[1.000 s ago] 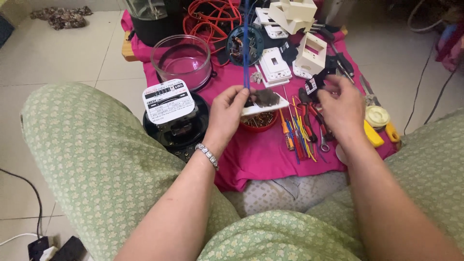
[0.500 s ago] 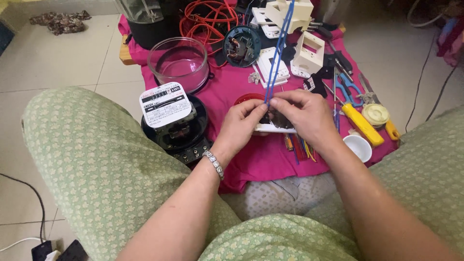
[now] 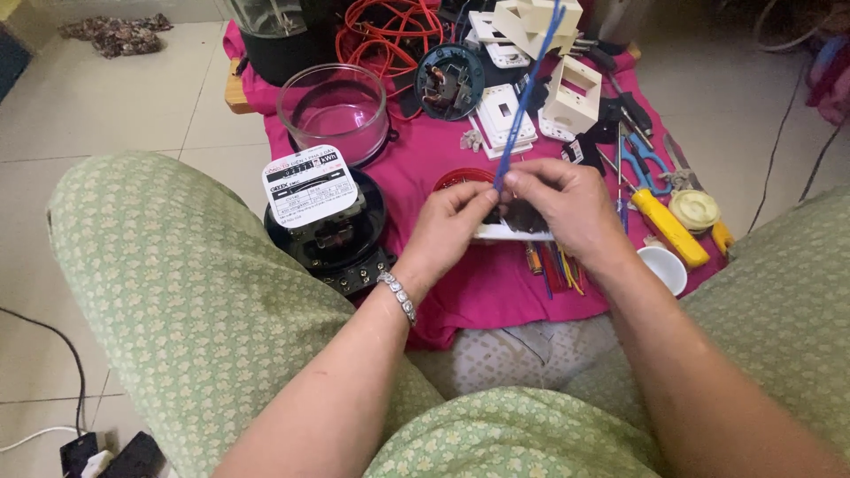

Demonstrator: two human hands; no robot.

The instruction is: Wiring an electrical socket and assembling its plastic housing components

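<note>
Above the pink cloth (image 3: 460,292), both my hands meet on a small white plate-shaped electrical part (image 3: 509,232) with a dark back. My left hand (image 3: 452,226) pinches its left end, a silver bracelet on the wrist. My right hand (image 3: 567,208) grips its right side and pinches the base of a blue wire (image 3: 529,93) that stands up from the part and leans away from me. Beneath the hands lies a red round piece (image 3: 456,180), partly hidden.
A black electricity meter with a white label (image 3: 323,221) sits left of my hands, its clear glass cover (image 3: 335,111) behind it. White socket boxes (image 3: 571,93), red cable coils (image 3: 385,31), blue scissors (image 3: 646,164), a yellow-handled tool (image 3: 668,227), a white cup (image 3: 662,268) and loose coloured wires (image 3: 553,265) crowd the cloth.
My right hand came in from the tools at the right and joined my left on the white part. The blue wire now leans right and away.
</note>
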